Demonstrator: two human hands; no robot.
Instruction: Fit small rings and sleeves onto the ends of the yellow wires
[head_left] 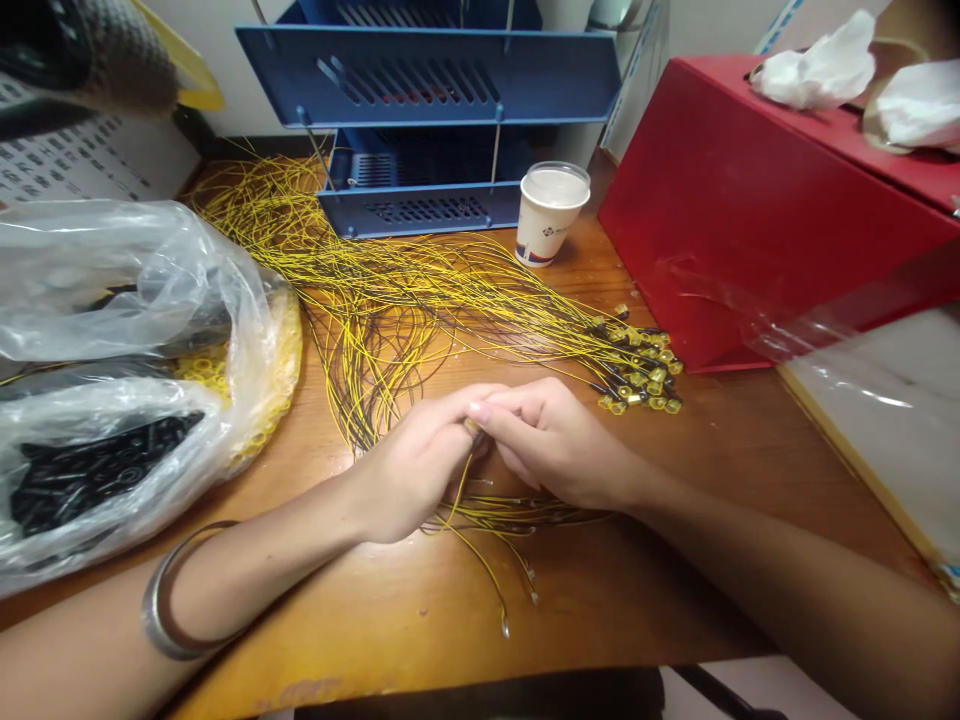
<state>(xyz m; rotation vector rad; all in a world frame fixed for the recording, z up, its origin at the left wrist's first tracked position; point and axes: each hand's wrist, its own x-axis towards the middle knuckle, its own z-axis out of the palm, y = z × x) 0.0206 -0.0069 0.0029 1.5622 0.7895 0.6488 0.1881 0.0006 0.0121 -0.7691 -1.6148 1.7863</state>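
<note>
My left hand (427,450) and my right hand (559,440) meet over the middle of the table, their fingers closed and pressed together. A thin yellow-and-black wire (469,470) comes out between them and hangs toward the table. At its upper end a small yellowish piece shows under my right thumb; the fingers hide most of it. Below the hands lie several wire ends (517,515) with bare silvery tips. Behind them spreads a large bundle of yellow and black wires (405,275), ending at the right in a cluster of black and yellow connectors (637,370).
At the left, a clear plastic bag (240,300) holds yellow rings (266,400) and black tubular parts (105,460). A blue rack (442,80) stands at the back, with a paper cup (551,215) beside it. A red box (757,220) with tissues on top occupies the right.
</note>
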